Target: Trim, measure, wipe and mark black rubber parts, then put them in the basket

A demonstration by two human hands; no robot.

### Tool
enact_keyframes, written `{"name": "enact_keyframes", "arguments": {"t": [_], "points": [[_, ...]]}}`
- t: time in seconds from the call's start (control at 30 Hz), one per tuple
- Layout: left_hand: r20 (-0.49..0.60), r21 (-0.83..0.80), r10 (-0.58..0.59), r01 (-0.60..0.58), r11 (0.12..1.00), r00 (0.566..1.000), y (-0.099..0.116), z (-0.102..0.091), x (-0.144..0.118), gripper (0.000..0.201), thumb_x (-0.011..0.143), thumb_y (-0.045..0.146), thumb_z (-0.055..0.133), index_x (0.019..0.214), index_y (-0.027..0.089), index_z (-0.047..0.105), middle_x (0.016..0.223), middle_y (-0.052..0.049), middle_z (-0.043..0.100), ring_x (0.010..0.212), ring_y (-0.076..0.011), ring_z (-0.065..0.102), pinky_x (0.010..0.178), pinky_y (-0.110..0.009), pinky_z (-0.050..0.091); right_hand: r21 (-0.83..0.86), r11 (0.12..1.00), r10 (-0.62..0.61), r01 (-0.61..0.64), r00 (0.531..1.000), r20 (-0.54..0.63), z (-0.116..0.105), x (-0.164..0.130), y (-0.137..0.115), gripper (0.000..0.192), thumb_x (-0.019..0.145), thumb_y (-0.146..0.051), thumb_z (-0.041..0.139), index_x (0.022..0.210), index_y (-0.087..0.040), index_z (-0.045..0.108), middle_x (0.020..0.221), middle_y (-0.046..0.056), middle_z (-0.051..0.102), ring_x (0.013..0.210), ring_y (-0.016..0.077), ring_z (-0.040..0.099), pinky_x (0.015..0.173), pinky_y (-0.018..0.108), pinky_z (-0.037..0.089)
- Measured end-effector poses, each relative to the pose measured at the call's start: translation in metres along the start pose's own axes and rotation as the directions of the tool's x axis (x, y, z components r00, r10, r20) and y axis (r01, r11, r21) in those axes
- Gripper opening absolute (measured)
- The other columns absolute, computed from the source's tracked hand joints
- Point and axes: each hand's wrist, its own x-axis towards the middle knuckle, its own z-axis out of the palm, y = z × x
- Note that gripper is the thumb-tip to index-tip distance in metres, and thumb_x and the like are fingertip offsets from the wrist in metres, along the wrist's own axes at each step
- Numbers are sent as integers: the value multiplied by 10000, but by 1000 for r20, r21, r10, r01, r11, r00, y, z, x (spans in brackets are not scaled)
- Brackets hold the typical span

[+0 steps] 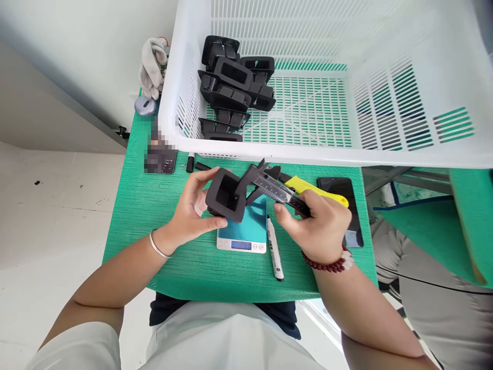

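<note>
- Green woven mat over a small table; pale floor at 9 o'clock, grey-white wall at 11 o'clock.
- White slotted plastic crate across 12 to 2 o'clock, near rim overhanging the mat's far edge; pile of black moulded housings in its 11 o'clock corner.
- Left hand at centre, fingers wrapped around a black moulded part: matte, box-shaped, rounded corners, rectangular recess facing up; held above the mat, just over the scale.
- Right hand at 3 o'clock of the part, fingers clenched on the beam of a dark metal caliper; caliper tips set at the part's recess.
- Digital pocket scale at 6 o'clock of the part, teal platform, silver front, flat on the mat.
- Marker pen just beside the scale at 4 o'clock, lying lengthwise.
- Yellow-handled tool and dark phone at 3 o'clock, partly behind the right hand.
- Grey cloth glove at 11 o'clock, beside the crate.
- Bare mat open at 8 o'clock; near edge close to the torso.
</note>
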Motion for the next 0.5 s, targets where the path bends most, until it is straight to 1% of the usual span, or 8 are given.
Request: {"name": "enact_keyframes", "arguments": {"t": [0.1, 0.17, 0.23, 0.3, 0.33, 0.4, 0.5], "points": [[-20, -70, -84, 82, 994, 996, 0, 0, -1, 685, 719, 511, 792, 1312, 258, 563, 1357, -132, 611, 1185, -277, 634, 935, -400, 558, 11, 1000, 7, -7, 1000, -1, -2, 1, 1, 469, 858, -523, 500, 575, -242, 253, 465, -68, 191, 409, 80, 238, 420, 257, 203], [-37, -157, -176, 168, 973, 984, 1, 1, 0, 640, 760, 611, 706, 1267, 235, 601, 1285, -134, 665, 1065, -268, 699, 838, -373, 595, 24, 999, -23, 23, 1000, -16, -2, 3, 3, 424, 869, -466, 487, 601, -248, 241, 458, -69, 215, 397, 87, 249, 418, 264, 209], [-40, -247, -284, 266, 932, 958, 5, 1, 2, 669, 779, 724, 585, 1169, 186, 656, 1136, -140, 733, 916, -265, 745, 734, -359, 613, 32, 997, -73, 74, 997, -32, 0, 3, 4, 368, 868, -430, 531, 630, -246, 319, 452, -67, 281, 399, 101, 314, 425, 264, 241], [-41, -308, -362, 333, 891, 931, 9, 3, 5, 725, 785, 787, 484, 1069, 153, 692, 984, -132, 768, 790, -255, 757, 666, -356, 616, 44, 992, -116, 117, 993, -33, 3, 2, 5, 283, 871, -416, 580, 709, -227, 445, 464, -60, 372, 421, 119, 403, 442, 261, 290], [-44, -324, -381, 348, 880, 923, 11, 4, 6, 735, 788, 799, 458, 1037, 151, 700, 935, -121, 774, 746, -247, 755, 644, -353, 615, 48, 990, -128, 129, 991, -25, 4, 1, 6, 264, 880, -429, 587, 757, -214, 494, 472, -57, 405, 431, 126, 432, 449, 261, 308], [-55, -332, -389, 351, 875, 920, 13, 5, 7, 720, 791, 802, 447, 1008, 166, 704, 877, -93, 779, 700, -234, 750, 617, -346, 613, 37, 991, -125, 125, 992, -5, 6, -1, 6, 315, 904, -496, 561, 804, -197, 545, 477, -50, 431, 435, 132, 451, 452, 266, 319], [-69, -301, -376, 340, 891, 924, 11, 6, 7, 706, 790, 810, 432, 1015, 193, 693, 844, -72, 777, 674, -231, 742, 591, -349, 605, -12, 996, -87, 87, 996, -9, 7, -4, 7, 449, 901, -616, 519, 745, -198, 566, 471, -37, 433, 436, 126, 441, 446, 270, 299]]}}
